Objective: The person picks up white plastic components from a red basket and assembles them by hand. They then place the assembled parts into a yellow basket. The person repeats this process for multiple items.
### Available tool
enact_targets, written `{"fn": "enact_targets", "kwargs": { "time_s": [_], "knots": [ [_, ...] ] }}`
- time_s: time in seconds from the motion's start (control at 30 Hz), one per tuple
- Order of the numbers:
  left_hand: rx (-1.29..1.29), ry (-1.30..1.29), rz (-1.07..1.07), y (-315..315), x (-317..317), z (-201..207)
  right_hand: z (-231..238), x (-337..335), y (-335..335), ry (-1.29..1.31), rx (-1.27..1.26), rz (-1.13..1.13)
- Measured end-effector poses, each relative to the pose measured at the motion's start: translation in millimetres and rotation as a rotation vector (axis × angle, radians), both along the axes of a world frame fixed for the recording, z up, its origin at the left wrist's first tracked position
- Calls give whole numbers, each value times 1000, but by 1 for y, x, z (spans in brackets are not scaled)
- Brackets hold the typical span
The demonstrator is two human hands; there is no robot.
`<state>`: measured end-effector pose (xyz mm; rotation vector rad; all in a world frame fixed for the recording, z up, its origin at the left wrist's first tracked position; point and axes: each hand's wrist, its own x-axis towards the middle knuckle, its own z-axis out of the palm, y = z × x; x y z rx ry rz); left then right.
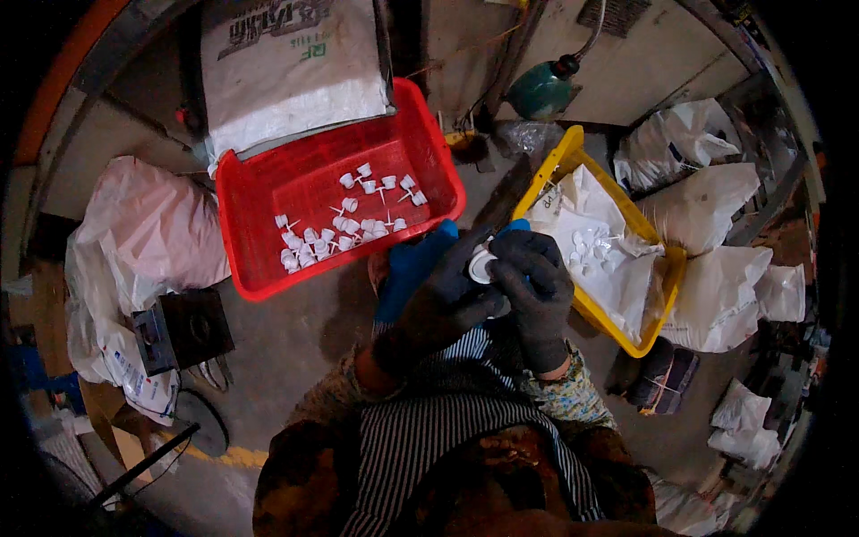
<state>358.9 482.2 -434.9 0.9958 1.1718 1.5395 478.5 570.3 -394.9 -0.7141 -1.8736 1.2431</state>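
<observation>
In front of my body, my two dark-gloved hands come together around a small white round plastic part (481,266), its ring-shaped rim facing up. My left hand (429,304) cups the part from the left, fingers curled. From the right, my right hand (540,288) pinches it with thumb and fingers. Ahead and to the left stands a red plastic crate (295,183) holding several white stemmed caps (349,228). On the right is a yellow basket (658,333), lined with a white sack (573,197) on which small white pieces (592,246) lie.
A printed white sack (295,98) hangs over the crate's far edge. Full white bags (707,206) crowd the right side, and a pinkish bag (161,215) sits at left beside a black box (183,331). A dark green container (541,89) stands near the far wall.
</observation>
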Motion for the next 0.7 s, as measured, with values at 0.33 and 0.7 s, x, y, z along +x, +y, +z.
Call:
{"fn": "enact_targets", "kwargs": {
  "time_s": [0.33, 0.7],
  "knots": [
    [43, 62, 115, 3, 4, 9, -10, 1, 21, 99, -242, 192],
    [125, 599, 353, 1, 8, 13, 13, 2, -2, 137, -781, 194]
  ]
}}
